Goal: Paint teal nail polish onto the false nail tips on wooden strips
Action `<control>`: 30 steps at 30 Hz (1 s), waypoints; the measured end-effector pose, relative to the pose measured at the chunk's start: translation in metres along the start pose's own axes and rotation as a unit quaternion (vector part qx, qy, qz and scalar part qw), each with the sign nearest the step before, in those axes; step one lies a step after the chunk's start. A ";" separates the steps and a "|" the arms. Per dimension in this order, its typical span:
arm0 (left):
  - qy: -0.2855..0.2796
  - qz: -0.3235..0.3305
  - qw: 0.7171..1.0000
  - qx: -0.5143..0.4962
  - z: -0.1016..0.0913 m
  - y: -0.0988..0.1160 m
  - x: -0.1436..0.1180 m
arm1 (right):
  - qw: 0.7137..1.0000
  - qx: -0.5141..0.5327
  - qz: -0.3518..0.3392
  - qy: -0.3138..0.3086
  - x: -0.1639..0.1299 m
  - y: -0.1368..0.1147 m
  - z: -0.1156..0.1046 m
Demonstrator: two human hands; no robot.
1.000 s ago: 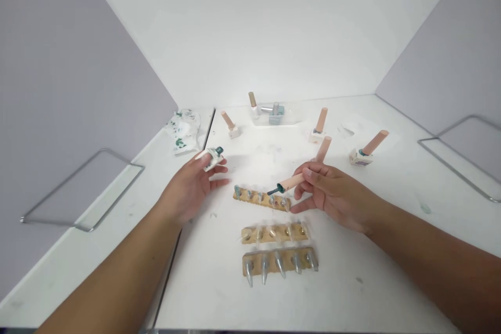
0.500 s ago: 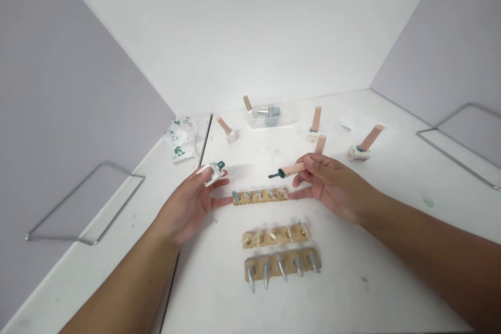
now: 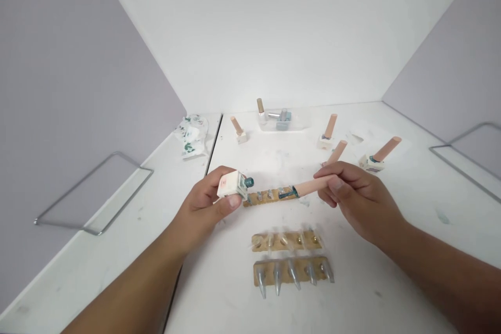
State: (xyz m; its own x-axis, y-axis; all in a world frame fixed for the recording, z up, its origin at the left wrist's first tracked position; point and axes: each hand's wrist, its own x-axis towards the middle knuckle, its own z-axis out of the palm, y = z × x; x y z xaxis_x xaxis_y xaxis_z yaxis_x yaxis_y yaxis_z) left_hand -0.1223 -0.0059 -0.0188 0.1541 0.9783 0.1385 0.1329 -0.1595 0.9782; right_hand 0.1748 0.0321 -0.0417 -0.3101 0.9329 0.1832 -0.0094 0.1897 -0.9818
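Observation:
My left hand (image 3: 211,203) is closed around a white nail polish bottle (image 3: 230,185), tilted so its green-stained neck points right. Between the fingers of my right hand (image 3: 356,198) is a nail polish brush (image 3: 313,187) with a long peach cap, its dark green bristles pointing left. The brush tip lies over the right part of a tan strip of nail tips (image 3: 266,197); whether it touches a tip I cannot tell. Nearer to me are a second strip with clear nail tips (image 3: 287,240) and a third strip with greyish nail tips (image 3: 293,271).
Peach-capped bottles stand at the back left (image 3: 240,133), back right (image 3: 327,133) and far right (image 3: 378,156); another peach cap (image 3: 338,150) shows behind my right hand. A clear tray (image 3: 301,121) holds several bottles. Green-stained wipes (image 3: 194,138) lie left. Metal wire legs (image 3: 94,188) flank the table.
My left hand has turned the bottle and brought it up over the farthest strip's left end. Both hands have let go of that strip's ends. The brush now lies over its right part.

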 end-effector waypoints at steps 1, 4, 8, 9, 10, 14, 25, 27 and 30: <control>-0.017 0.019 1.000 0.015 0.001 0.001 -0.001 | 1.000 -0.020 -0.018 0.000 -0.002 0.001 0.001; -0.064 0.075 0.994 0.049 0.002 0.002 -0.002 | 0.992 -0.081 -0.094 0.010 -0.005 0.001 0.007; -0.095 0.128 0.985 0.069 0.000 0.001 -0.003 | 0.959 -0.142 -0.245 0.011 -0.011 -0.009 0.017; -0.098 0.140 0.983 0.074 -0.001 0.001 -0.004 | 0.942 -0.158 -0.296 -0.002 -0.013 -0.013 0.020; -0.099 0.148 0.981 0.076 -0.002 0.001 -0.004 | 0.925 -0.171 -0.340 -0.017 -0.016 -0.017 0.022; -0.097 0.170 0.978 0.076 -0.004 0.002 -0.003 | 0.889 -0.201 -0.410 -0.032 -0.022 -0.026 0.027; -0.001 0.147 0.988 0.043 -0.006 -0.011 0.004 | 0.934 -0.066 -0.348 0.046 0.050 0.002 0.041; 0.006 0.142 0.989 0.046 -0.008 -0.013 0.005 | 0.941 -0.053 -0.334 0.018 0.051 0.005 0.046; 0.000 0.136 0.990 0.044 -0.010 -0.013 0.006 | 0.947 -0.045 -0.317 -0.010 0.046 0.008 0.046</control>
State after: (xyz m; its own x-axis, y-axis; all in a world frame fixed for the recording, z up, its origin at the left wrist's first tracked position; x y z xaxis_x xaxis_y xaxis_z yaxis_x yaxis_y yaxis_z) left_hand -0.1325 0.0038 -0.0292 0.1967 0.8973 0.3952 0.1715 -0.4284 0.8872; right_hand 0.1165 0.0620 -0.0439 -0.2869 0.6177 0.7322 -0.1177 0.7358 -0.6669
